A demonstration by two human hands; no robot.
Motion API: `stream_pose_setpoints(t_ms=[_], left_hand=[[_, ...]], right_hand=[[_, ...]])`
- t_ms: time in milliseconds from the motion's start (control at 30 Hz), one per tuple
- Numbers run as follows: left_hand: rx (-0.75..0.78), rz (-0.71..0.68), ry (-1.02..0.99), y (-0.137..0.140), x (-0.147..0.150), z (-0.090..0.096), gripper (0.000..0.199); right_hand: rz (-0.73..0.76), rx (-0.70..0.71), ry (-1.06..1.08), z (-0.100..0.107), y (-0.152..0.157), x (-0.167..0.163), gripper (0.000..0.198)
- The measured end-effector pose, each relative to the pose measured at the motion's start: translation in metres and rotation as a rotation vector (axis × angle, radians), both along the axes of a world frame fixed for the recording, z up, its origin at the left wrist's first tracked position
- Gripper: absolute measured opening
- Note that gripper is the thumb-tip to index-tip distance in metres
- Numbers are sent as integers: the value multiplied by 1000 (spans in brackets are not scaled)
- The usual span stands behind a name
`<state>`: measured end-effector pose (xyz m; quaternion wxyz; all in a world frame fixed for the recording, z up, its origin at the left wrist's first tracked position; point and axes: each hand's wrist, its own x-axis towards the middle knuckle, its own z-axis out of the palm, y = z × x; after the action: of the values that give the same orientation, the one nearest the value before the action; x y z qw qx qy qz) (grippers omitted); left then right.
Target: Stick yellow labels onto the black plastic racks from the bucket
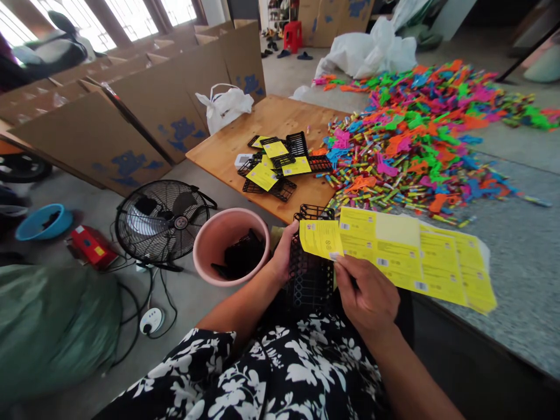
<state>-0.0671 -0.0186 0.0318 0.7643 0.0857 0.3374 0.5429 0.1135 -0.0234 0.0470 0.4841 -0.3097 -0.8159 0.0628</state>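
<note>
My left hand (284,255) is closed on the edge of a black plastic grid tray (311,280), upright over my lap. My right hand (367,291) pinches the lower right corner of a yellow sticker (321,238), which lies across the upper part of that tray. Beside it, sheets of yellow printed stickers (441,262) spread over the grey surface, with one pale patch where a label is gone. Farther off, a pile of black trays with yellow labels (275,150) lies on the wooden table.
A big heap of bright plastic toy guns and small tubes (406,140) covers the right side. On the left stand a pink bucket (203,248) holding black pieces, a floor fan (164,221), cardboard boxes (144,116) and a power strip (151,320) with cables.
</note>
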Motion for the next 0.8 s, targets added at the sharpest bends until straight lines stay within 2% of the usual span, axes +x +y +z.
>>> stream_pose_setpoints(t_ms=[233, 433, 633, 800], left_hand=[[-15, 11, 15, 0, -4, -8, 69], [34, 42, -65, 3, -5, -10, 65], [22, 28, -89, 5, -4, -2, 63], [81, -23, -85, 7, -5, -9, 65]], right_hand=[[72, -47, -29, -8, 1, 1, 30], [121, -107, -58, -9, 3, 0, 26], [112, -158, -109, -14, 2, -1, 24], [87, -215, -142, -20, -1, -2, 24]])
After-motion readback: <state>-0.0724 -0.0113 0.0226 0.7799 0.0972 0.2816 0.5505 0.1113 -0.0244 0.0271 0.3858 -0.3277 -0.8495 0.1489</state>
